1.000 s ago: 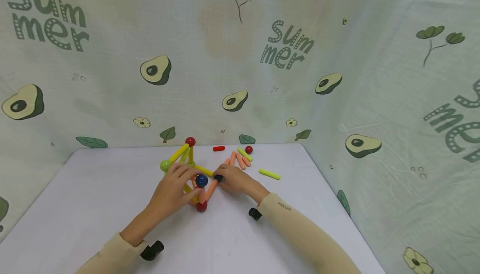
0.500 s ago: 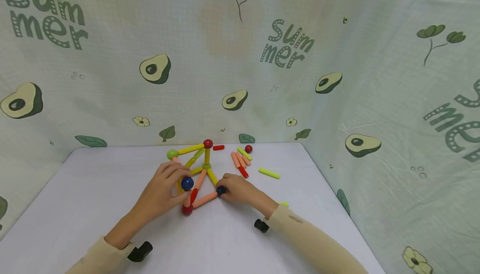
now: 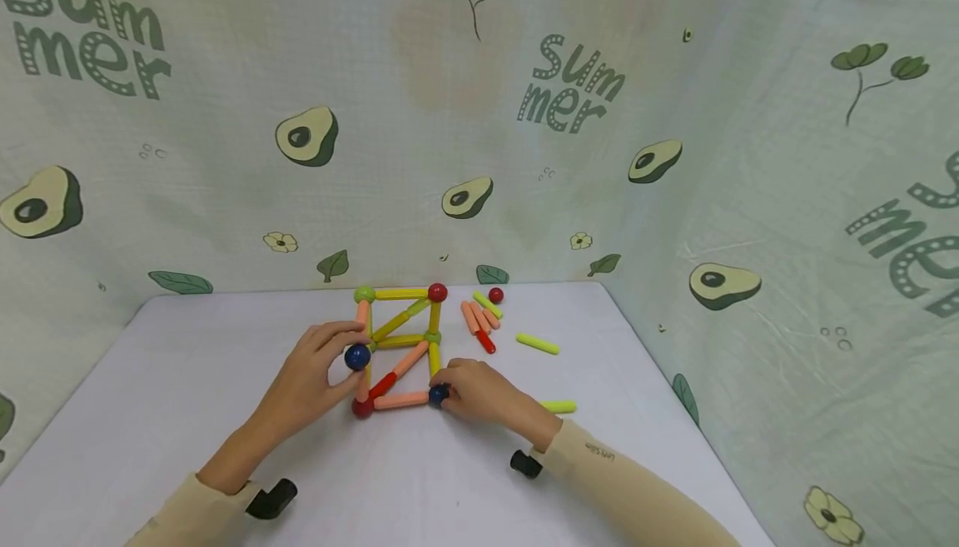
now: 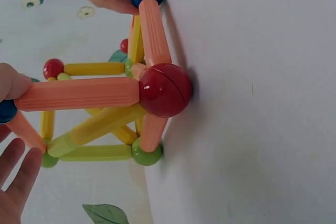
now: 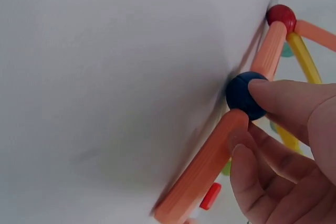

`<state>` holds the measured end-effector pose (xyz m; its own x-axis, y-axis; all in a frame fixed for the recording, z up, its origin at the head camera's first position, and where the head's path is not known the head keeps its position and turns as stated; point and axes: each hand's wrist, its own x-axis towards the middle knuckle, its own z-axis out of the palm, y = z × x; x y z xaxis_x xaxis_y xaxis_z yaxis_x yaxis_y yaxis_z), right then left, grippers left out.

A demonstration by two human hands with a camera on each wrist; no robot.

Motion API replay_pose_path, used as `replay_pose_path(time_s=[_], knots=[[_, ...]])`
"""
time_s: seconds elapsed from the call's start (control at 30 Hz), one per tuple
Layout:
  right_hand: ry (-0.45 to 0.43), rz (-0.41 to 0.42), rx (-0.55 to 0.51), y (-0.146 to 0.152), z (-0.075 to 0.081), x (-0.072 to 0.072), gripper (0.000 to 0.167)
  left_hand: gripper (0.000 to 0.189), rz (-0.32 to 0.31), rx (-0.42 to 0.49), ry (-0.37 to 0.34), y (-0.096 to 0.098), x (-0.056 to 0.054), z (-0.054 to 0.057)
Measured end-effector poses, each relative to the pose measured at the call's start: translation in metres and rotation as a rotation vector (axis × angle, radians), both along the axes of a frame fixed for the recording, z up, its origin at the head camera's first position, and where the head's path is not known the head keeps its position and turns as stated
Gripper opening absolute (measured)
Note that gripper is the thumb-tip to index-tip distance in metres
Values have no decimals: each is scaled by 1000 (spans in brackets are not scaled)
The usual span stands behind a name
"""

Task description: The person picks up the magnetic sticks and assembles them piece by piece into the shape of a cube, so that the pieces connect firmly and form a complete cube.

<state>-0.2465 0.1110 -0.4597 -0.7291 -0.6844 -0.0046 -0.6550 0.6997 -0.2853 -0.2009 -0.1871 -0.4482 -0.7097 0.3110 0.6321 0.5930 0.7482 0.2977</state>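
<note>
A frame of toy magnetic sticks and balls stands on the table, with yellow sticks [image 3: 400, 294] at the back and salmon sticks [image 4: 79, 94] at the front. My left hand [image 3: 309, 374] pinches an upper blue ball [image 3: 357, 356] between thumb and fingers; that ball tops an upright salmon stick. Below it, a red ball [image 4: 165, 90] rests on the table as the near left corner. My right hand [image 3: 479, 393] pinches another blue ball [image 5: 245, 96] at the near right corner. From this ball another salmon stick [image 5: 205, 169] extends under my right hand, hidden in the head view.
Loose salmon sticks [image 3: 479, 315], a red stick [image 3: 485, 342] and a red ball [image 3: 496, 295] lie behind to the right. A yellow-green stick [image 3: 538, 344] lies further right, another [image 3: 559, 406] beside my right wrist. A printed cloth [image 3: 479, 114] hangs behind the table.
The frame has turned clockwise as seen from above: its far red ball went right, its near red ball left. My left hand moved left with its ball; my right hand came slightly nearer.
</note>
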Motion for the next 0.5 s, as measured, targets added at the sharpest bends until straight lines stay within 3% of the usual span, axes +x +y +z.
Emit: replay_pose_path(time_s=[0.27,0.5], knots=[[-6,-11,14,28,4,-12,28,60,-12,12,-22,-1,0,1],[-82,-45,29,55,9,-18,29,62,-27,39,-33,-3,-1,1]])
